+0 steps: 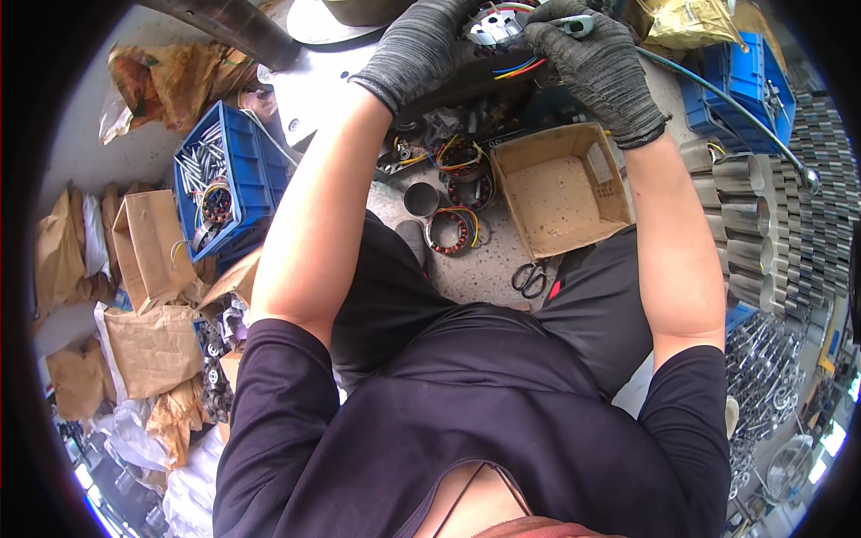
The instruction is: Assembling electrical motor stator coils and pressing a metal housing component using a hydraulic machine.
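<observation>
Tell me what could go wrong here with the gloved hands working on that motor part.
The right hand grips a tool whose hose trails past the metal tubes; it might snag. The left hand sits close to the motor part and loose coloured wires, which could get pinched.

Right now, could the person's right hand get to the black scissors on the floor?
Probably yes. The scissors lie bare on the floor beside the open cardboard box, with nothing over them. But the right hand is busy gripping a tool up at the motor part.
</observation>
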The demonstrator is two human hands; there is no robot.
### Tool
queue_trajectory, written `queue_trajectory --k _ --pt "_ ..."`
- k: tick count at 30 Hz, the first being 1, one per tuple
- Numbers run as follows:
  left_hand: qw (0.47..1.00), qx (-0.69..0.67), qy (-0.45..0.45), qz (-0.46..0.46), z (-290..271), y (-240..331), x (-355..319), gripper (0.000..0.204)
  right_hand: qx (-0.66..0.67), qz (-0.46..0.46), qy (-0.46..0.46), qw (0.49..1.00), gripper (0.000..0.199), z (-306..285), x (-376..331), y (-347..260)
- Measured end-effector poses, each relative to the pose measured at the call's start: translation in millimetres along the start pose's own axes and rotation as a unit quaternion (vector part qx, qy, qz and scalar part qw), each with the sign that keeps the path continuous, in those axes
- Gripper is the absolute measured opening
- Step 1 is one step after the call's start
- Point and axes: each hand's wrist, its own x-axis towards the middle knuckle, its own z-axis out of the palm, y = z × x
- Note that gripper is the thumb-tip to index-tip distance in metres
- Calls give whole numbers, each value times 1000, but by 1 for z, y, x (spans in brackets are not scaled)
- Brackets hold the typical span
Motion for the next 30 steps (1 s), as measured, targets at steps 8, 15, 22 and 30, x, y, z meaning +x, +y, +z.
queue_trajectory --k 8,15,22,30 --pt "998 -62 12 10 1 2 0 74 -41 33 -93 994 19 -6 -2 25" --pt "999 -30 5 27 1 -12 0 80 14 -9 -109 994 25 -10 -13 17" --pt "999 -25 -11 35 9 -27 6 79 -38 -61 -205 976 32 -23 -11 18" --pt "999 -6 -30 -27 11 -23 7 62 -70 -69 -226 969 31 -41 -7 13"
